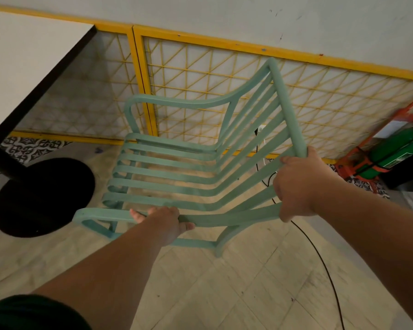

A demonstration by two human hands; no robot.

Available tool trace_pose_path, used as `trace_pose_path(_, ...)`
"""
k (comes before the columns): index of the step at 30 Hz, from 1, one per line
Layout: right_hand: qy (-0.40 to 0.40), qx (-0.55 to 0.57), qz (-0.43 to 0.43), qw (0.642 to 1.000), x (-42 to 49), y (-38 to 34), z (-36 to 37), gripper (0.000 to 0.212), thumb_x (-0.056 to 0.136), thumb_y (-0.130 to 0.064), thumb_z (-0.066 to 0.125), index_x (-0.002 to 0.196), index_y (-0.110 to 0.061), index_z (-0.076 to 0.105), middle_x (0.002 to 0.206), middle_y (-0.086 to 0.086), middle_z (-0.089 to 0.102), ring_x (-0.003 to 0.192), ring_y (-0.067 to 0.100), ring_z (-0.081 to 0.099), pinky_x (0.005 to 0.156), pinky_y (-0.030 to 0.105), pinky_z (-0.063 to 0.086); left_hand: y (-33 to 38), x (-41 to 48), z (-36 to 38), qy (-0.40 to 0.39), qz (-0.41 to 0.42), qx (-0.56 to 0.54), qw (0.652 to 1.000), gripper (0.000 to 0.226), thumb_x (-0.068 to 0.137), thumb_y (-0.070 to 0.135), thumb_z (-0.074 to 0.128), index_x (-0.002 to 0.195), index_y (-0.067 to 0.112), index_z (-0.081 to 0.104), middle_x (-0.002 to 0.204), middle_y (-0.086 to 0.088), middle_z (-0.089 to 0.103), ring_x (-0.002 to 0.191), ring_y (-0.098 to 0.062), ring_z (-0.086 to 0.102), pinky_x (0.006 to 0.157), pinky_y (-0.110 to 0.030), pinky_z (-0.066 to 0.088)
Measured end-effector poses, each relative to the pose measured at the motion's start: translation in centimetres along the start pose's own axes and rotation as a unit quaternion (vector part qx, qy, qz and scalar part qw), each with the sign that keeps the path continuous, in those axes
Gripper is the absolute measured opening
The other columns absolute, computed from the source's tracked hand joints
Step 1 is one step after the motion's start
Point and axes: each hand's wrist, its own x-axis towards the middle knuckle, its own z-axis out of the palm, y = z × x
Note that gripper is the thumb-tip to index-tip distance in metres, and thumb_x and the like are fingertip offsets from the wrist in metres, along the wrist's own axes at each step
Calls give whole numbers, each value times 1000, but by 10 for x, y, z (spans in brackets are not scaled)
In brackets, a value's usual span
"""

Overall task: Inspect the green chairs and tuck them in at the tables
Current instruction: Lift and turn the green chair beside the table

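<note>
A pale green slatted armchair (172, 163) fills the middle of the view, its seat facing left toward the table (22, 67) and its backrest to the right. My left hand (167, 222) is closed around the near armrest. My right hand (296, 186) grips the near end of the backrest's top rail. The white table top with a dark edge sits at upper left, and its black round base (41, 196) lies on the floor just left of the chair's front. The chair looks tilted; its legs are mostly hidden under the seat.
A yellow lattice fence (200, 75) runs along the wall behind the chair. A green cylinder in a red stand (391, 148) stands at the right. A black cable (320, 253) trails across the tiled floor under the chair's right side.
</note>
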Motion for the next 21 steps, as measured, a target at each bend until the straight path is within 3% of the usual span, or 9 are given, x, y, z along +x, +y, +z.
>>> trace_pose_path(4,4,-3,-1,1000,1,-1,2,45,63,-71,63,88,-34,71,100,-14,63,135,17,43,111,67,20,-2,-3,3,10,16,-10,1000,74,88,82,36,135,28,52,142,-5,49,141,-36,36,110,-83,1)
trace_pose_path(8,10,9,1,1000,2,-2,4,59,65,-82,58,99,-36,74,101,-16,61,134,16,42,114,68,18,-13,-7,7,23,56,-64,996,56,98,71,29,128,30,53,137,3,50,139,-29,36,112,-79,-3)
trace_pose_path(11,17,18,4,1000,4,1,7,74,67,-92,47,111,-38,74,114,-15,65,139,19,40,116,71,13,-24,-6,1,34,60,-57,996,47,101,65,30,125,35,57,131,4,53,131,-26,43,116,-67,17)
trace_pose_path(13,4,-13,6,1000,4,-1,6,82,70,-96,41,123,-40,69,130,-10,64,147,27,33,115,77,3,-46,-4,0,61,-22,-37,997,67,90,79,34,136,34,54,140,-3,51,131,-31,42,110,-55,31)
trace_pose_path(15,-4,-58,14,998,6,-13,8,95,71,-99,35,140,-37,58,146,0,58,152,35,27,113,79,-6,-73,-1,3,78,-109,-52,990,102,71,98,30,148,31,44,157,-7,38,146,-37,26,114,-57,21)
trace_pose_path(16,-11,-63,9,998,9,-26,10,97,73,-98,36,144,-34,53,148,5,56,151,38,30,116,77,-4,-85,1,6,76,-111,-45,990,109,67,101,27,149,31,41,161,-8,33,149,-39,19,118,-59,16)
trace_pose_path(18,-27,-6,-18,999,17,-61,21,79,83,-86,46,140,-31,54,138,8,62,137,38,46,120,65,19,-98,5,7,72,-89,-24,993,103,67,101,24,142,33,45,158,-8,35,148,-41,19,120,-61,12)
trace_pose_path(20,-32,89,-29,995,30,-91,33,47,99,-62,50,130,-28,58,118,4,68,118,30,59,101,45,47,-97,9,3,58,-77,-22,995,94,71,99,26,135,35,50,153,-9,39,145,-42,22,119,-63,12)
trace_pose_path(21,-26,113,-28,993,35,-100,36,38,104,-54,47,127,-26,58,112,3,69,110,28,63,88,39,50,-95,10,2,50,-79,-24,995,92,72,98,27,133,35,52,152,-8,40,145,-42,24,118,-65,12)
